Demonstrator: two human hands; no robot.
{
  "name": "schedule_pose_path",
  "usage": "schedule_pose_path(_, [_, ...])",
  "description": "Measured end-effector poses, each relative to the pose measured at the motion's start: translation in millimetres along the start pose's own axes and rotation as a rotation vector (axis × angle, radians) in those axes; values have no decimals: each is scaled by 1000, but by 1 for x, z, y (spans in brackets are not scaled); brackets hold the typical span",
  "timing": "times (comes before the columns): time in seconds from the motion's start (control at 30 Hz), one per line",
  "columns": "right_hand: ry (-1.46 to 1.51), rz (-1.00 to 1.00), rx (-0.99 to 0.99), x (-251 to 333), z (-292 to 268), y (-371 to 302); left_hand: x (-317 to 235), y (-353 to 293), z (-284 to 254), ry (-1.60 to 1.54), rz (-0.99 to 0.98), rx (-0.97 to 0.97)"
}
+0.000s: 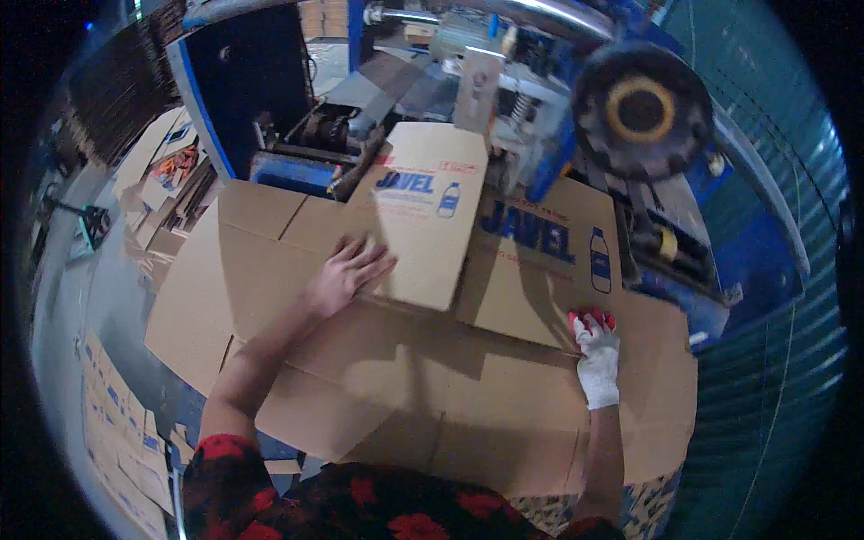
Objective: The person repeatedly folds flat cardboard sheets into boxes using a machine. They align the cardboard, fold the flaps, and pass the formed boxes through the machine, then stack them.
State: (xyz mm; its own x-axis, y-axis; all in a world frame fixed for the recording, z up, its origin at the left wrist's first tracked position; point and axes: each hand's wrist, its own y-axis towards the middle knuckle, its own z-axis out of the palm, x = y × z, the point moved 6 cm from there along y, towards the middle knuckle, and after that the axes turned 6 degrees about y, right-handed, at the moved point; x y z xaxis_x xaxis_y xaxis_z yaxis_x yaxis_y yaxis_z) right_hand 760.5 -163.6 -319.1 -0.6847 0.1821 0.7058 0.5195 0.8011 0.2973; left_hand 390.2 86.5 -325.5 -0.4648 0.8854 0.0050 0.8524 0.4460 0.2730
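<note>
A large brown cardboard box blank (pixel 297 396) lies spread in front of me, with creases and slots across it. Over it are two panels printed in blue and red, a narrow lighter one (pixel 430 243) and a wider darker one (pixel 531 279), each with a bottle drawing. The bare fingers of my left hand (pixel 346 274) are stretched out flat across the light panel's left edge. My right hand (pixel 598 360), in a white glove with red fingertips, has its fingers curled at the wider panel's lower right corner. Its thumb is mostly hidden.
A blue machine with a metal head (pixel 480 85) stands over the panels' far end. A dark round wheel (pixel 641 110) hangs at its right. Flattened cardboard (pixel 121 423) lies on the floor at lower left, near stacked cardboard pieces (pixel 166 211). A corrugated wall (pixel 765 378) rises at right.
</note>
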Motion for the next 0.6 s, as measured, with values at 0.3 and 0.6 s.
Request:
schedule_pose_path(0.3, [-540, -318, -33, 1, -34, 79, 112, -4, 12, 182, -553, 36])
schedule_pose_path(0.6, [-1010, 347, -188, -60, -157, -187, 171, -400, -97, 146, -1545, 115])
